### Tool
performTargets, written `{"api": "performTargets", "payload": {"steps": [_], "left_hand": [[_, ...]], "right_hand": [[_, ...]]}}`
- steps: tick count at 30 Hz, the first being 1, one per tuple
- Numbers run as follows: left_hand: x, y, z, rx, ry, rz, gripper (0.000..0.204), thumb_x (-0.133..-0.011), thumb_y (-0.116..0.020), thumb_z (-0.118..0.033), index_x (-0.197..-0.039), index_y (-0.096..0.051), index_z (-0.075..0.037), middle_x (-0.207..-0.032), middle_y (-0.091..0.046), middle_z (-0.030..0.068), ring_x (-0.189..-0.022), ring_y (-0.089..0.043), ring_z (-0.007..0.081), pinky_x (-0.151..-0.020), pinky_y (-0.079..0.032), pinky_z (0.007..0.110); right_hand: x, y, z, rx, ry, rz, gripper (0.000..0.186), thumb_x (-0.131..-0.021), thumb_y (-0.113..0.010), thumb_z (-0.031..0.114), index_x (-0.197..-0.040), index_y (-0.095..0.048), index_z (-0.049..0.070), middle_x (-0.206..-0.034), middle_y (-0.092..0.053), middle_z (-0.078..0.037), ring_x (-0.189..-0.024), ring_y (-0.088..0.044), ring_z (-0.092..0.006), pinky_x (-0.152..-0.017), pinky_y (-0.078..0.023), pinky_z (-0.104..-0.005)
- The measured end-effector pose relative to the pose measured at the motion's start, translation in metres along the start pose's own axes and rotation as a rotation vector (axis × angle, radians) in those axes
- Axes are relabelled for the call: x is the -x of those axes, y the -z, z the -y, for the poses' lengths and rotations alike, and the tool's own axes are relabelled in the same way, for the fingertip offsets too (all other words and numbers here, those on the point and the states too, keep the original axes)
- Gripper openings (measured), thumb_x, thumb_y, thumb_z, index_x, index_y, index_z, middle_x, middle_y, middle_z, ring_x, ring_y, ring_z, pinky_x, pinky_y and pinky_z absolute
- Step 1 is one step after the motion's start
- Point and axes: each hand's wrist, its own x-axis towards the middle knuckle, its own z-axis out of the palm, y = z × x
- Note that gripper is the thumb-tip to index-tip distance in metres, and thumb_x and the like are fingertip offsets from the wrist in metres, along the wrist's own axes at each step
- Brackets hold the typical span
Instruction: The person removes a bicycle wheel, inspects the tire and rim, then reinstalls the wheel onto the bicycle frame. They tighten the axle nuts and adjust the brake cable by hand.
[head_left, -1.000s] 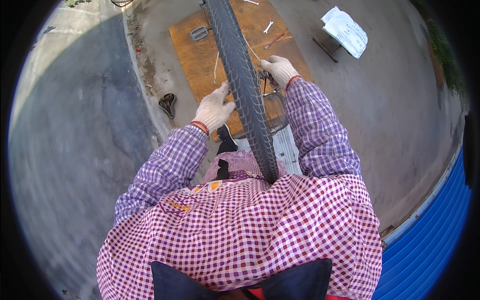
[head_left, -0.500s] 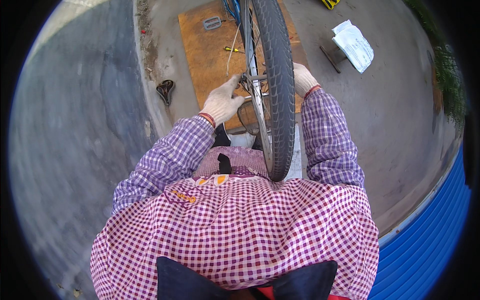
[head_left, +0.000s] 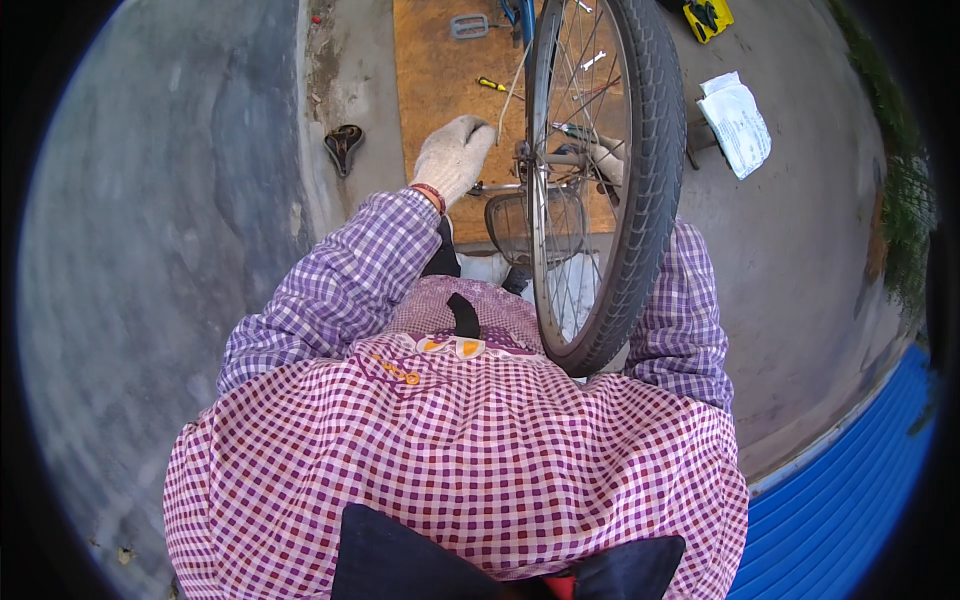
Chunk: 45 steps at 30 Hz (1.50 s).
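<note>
A bicycle wheel (head_left: 660, 110) with a black knobby tyre stands upright in front of me, slightly angled so its spokes show. My left hand (head_left: 452, 158), in a white knit glove, is left of the wheel hub (head_left: 540, 160) and apart from it. Its fingers are curled together beside the loose end of a pale cable (head_left: 510, 100); whatever they may hold is too small to make out. Through the spokes, my gloved right hand (head_left: 608, 162) shows at the axle's right side, fingers bent in toward the axle end. The tyre hides part of that hand.
A wooden board (head_left: 440, 75) lies beneath the bike, with a yellow-black screwdriver (head_left: 492, 84), a grey pedal (head_left: 468, 27) and a wrench (head_left: 593, 61). A wire basket (head_left: 508, 225) is under the wheel. A saddle (head_left: 344, 148) lies left; a white packet (head_left: 738, 125) sits right.
My left hand has drawn away from the hub, its fingers now curled near the cable. The wheel appears more angled, showing its spokes and my right hand through them. The whole view has shifted.
</note>
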Motion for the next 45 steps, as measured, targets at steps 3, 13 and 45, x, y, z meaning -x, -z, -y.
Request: {"api": "performTargets", "payload": {"steps": [3,13,45], "left_hand": [[-0.023,0.014,0.008,0.039,0.075,0.105,0.051,-0.103,-0.053,-0.044,-0.122,-0.071,0.0,-0.104,-0.073,0.017,-0.091,-0.07,0.0292,-0.083,-0.055,0.042],[-0.027,0.032,0.031,0.189,0.279,0.341,0.036,-0.102,-0.064,-0.038,-0.104,-0.07,-0.003,-0.076,-0.058,-0.0003,-0.059,-0.054,0.01,-0.053,-0.046,0.03],[0.015,0.123,0.028,0.178,0.265,0.407,0.05,-0.103,-0.059,-0.049,-0.104,-0.074,-0.001,-0.063,-0.057,0.0038,-0.05,-0.054,0.0156,-0.046,-0.044,0.036]], "right_hand": [[-0.024,-0.029,-0.023,-0.312,0.042,-0.056,0.034,-0.11,-0.056,0.026,-0.127,-0.07,-0.001,-0.121,-0.075,-0.013,-0.099,-0.073,-0.0203,-0.089,-0.058,-0.0332],[-0.013,-0.061,0.012,-0.377,0.041,-0.122,0.037,-0.109,-0.056,0.026,-0.132,-0.069,0.0,-0.108,-0.07,-0.009,-0.087,-0.067,-0.0163,-0.078,-0.053,-0.0312],[0.063,-0.096,0.168,-0.271,0.082,-0.144,0.044,-0.107,-0.058,0.033,-0.131,-0.069,-0.002,-0.071,-0.06,-0.001,-0.057,-0.054,-0.0082,-0.05,-0.041,-0.0285]]}}
